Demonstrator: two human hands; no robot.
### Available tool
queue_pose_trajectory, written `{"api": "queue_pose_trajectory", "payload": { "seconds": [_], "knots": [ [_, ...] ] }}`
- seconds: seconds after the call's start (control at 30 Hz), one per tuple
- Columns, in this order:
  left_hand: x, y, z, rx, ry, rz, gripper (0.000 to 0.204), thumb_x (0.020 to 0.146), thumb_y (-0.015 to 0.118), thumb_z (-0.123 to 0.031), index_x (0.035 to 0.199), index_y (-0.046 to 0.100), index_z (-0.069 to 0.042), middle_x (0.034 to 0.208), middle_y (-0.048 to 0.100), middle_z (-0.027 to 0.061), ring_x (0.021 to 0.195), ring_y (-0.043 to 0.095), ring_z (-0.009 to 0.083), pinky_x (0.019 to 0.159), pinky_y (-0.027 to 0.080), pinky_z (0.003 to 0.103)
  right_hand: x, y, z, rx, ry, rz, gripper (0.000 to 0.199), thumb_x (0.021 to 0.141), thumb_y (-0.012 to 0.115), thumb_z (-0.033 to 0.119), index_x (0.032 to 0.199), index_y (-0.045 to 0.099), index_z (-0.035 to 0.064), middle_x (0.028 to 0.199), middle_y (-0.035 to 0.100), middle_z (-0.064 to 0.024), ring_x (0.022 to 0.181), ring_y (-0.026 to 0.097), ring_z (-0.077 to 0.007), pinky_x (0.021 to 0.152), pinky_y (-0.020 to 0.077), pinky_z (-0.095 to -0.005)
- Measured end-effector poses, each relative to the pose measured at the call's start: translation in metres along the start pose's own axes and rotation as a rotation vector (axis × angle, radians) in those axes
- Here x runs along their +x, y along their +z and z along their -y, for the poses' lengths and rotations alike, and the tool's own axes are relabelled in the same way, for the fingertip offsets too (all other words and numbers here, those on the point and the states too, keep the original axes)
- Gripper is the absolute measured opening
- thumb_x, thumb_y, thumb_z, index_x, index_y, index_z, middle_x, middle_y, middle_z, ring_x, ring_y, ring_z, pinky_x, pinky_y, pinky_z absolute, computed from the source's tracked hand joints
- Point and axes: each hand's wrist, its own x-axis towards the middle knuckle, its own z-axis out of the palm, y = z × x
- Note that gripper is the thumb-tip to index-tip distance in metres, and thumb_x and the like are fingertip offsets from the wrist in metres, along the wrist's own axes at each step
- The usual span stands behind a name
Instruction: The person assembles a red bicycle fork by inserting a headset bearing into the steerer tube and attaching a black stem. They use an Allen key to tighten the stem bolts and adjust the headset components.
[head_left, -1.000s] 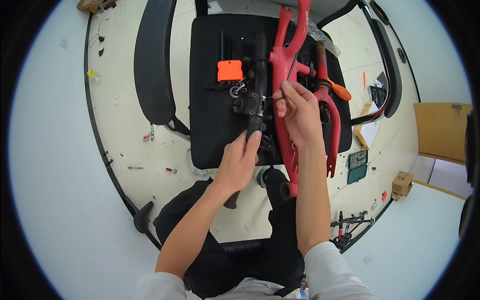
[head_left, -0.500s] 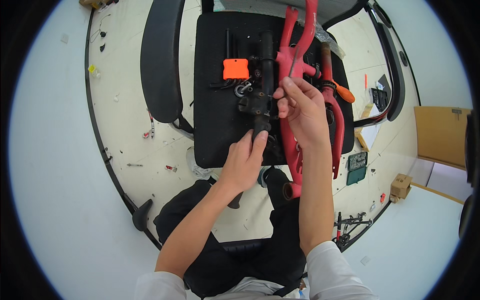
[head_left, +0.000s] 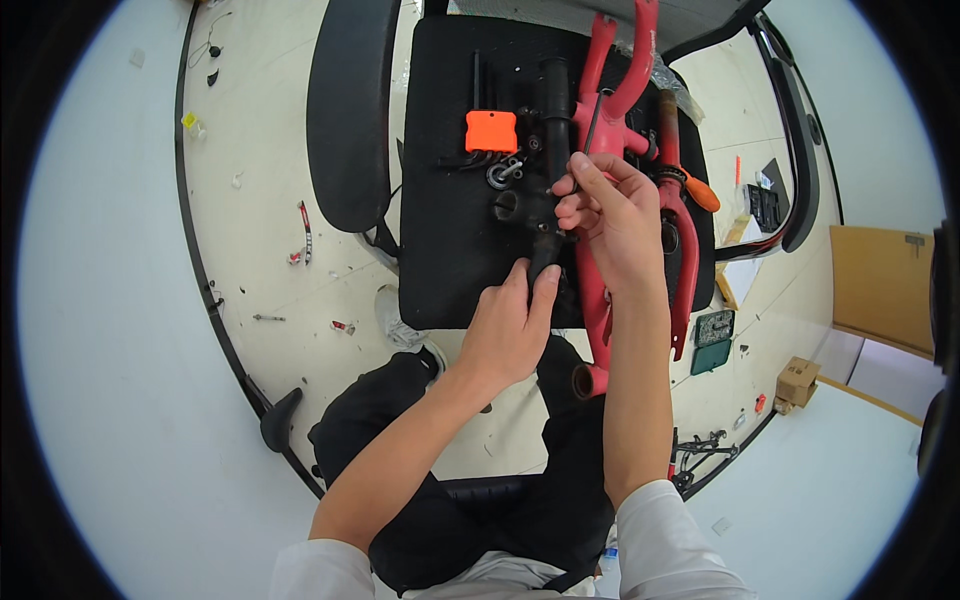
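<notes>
A red bicycle frame (head_left: 598, 290) lies lengthwise on a black mat (head_left: 445, 250), with a black tubular part (head_left: 553, 120) beside it. My left hand (head_left: 510, 325) grips the near end of that black part with thumb and fingers. My right hand (head_left: 615, 215) is closed on a thin black hex key (head_left: 592, 118) whose tip points down at the black part near the red frame. An orange block (head_left: 491, 131) and small metal rings (head_left: 502, 172) rest on the mat to the left.
A black bicycle tyre (head_left: 345, 120) lies left of the mat. An orange-handled tool (head_left: 692, 190) sits on the right. Small bits (head_left: 300, 235) litter the pale floor. A green case (head_left: 712, 340) and a cardboard box (head_left: 797, 382) lie at right.
My right hand has slid slightly up the frame with the hex key. My left hand stays on the black part.
</notes>
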Motion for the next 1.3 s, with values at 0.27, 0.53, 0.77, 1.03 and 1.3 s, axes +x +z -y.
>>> {"api": "queue_pose_trajectory", "payload": {
  "seconds": [0.27, 0.53, 0.77, 1.03, 1.3],
  "knots": [
    [-0.001, 0.003, 0.002, 0.052, 0.003, -0.038, 0.044, 0.106, 0.043, -0.034, 0.096, 0.052, 0.007, 0.055, 0.056, 0.0233, 0.055, 0.061, 0.0443, 0.054, 0.046, 0.05, -0.002, 0.007, 0.003, -0.089, 0.006, -0.073, 0.021, 0.096, 0.068, 0.015, 0.097, 0.063, -0.0051, 0.082, 0.07, -0.0134, 0.068, 0.072, -0.0182, 0.062, 0.0595, -0.026],
    [-0.001, 0.0, -0.002, 0.047, -0.033, -0.004, 0.045, 0.106, 0.043, -0.032, 0.105, 0.053, 0.012, 0.06, 0.056, 0.0255, 0.057, 0.061, 0.043, 0.055, 0.044, 0.047, -0.003, 0.008, 0.004, -0.142, -0.032, -0.052, 0.021, 0.096, 0.068, 0.014, 0.099, 0.063, -0.0067, 0.081, 0.069, -0.0133, 0.066, 0.072, -0.0177, 0.06, 0.0589, -0.0254],
    [0.001, -0.001, -0.002, 0.066, -0.02, -0.001, 0.044, 0.106, 0.042, -0.033, 0.093, 0.052, 0.008, 0.056, 0.057, 0.0256, 0.058, 0.062, 0.0471, 0.055, 0.048, 0.052, 0.0, 0.01, 0.01, -0.264, -0.068, 0.007, 0.021, 0.094, 0.07, 0.016, 0.098, 0.064, -0.003, 0.079, 0.07, -0.0112, 0.061, 0.068, -0.0139, 0.055, 0.0552, -0.0231],
    [0.0, 0.0, 0.0, 0.074, -0.037, -0.008, 0.043, 0.106, 0.042, -0.033, 0.094, 0.052, 0.007, 0.057, 0.058, 0.0255, 0.059, 0.062, 0.0471, 0.056, 0.048, 0.052, 0.0, 0.013, 0.003, -0.225, -0.064, -0.034, 0.023, 0.095, 0.07, 0.017, 0.101, 0.064, -0.0036, 0.08, 0.07, -0.011, 0.065, 0.071, -0.0163, 0.057, 0.0569, -0.0237],
    [0.002, 0.001, 0.0, 0.03, -0.035, 0.019, 0.038, 0.107, 0.042, -0.03, 0.096, 0.051, 0.006, 0.058, 0.054, 0.0222, 0.053, 0.058, 0.0411, 0.052, 0.042, 0.046, 0.004, 0.008, -0.001, -0.138, -0.014, -0.031, 0.021, 0.096, 0.069, 0.017, 0.104, 0.063, -0.0019, 0.083, 0.072, -0.0118, 0.068, 0.072, -0.0154, 0.056, 0.0564, -0.0223]
  ]
}}
